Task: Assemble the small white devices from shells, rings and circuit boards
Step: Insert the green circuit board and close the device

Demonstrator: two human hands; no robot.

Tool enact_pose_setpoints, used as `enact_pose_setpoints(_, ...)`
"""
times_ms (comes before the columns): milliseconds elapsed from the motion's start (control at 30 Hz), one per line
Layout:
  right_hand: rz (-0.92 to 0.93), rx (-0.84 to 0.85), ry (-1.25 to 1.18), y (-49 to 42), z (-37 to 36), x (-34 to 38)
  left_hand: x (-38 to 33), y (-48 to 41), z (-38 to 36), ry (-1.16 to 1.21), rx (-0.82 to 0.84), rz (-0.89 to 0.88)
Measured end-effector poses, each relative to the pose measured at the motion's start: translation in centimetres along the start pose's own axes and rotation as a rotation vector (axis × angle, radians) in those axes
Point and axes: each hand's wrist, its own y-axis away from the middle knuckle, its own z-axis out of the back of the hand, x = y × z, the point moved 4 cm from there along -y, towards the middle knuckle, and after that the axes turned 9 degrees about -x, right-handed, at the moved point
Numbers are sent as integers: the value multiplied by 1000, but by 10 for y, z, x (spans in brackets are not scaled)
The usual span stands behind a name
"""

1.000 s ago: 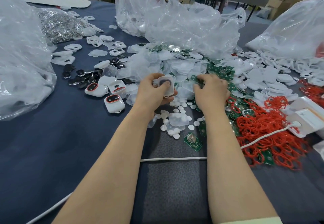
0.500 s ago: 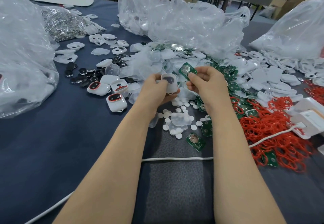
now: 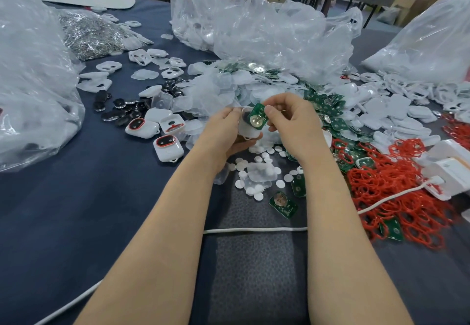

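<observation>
While shell (image 3: pixel 248 132) is gripped by left hand (image 3: pixel 225 131), circuit board (image 3: pixel 257 117) is pinched by right hand (image 3: pixel 292 123).
Aligned seating into it is judged due next.

Light: even, diffuse, from overhead.
Shadows: faint.
Glare: on the clear plastic bags (image 3: pixel 254 32).
Edges: wide-angle bending, slightly soft.
</observation>
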Motion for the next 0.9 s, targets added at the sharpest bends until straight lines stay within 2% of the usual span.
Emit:
enact_pose_setpoints(667, 58, 34, 177, -2, -11, -7, 1, 0, -1, -21, 16, -14)
enact_pose_setpoints(900, 75, -38, 244, -2, -15, -7, 0, -1, -1, -32, 36, -31)
